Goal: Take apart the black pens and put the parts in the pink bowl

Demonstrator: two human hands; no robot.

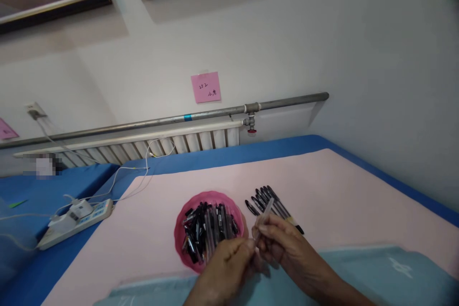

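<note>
A pink bowl (181, 222) on the pink mat holds several black pen parts and clear barrels. To its right lies a row of several assembled black pens (267, 199). My left hand (224, 270) and my right hand (283, 246) meet in front of the bowl, both pinched on one clear pen barrel (265, 213) that points up and to the right. What my left fingertips hold besides the barrel is hidden.
A white power strip (77, 222) with plugs and cables lies at the left on the blue table cover (46, 267). A radiator (158, 146) and a grey pipe (179, 118) run along the wall. A pale blue sheet (376, 277) covers the near edge.
</note>
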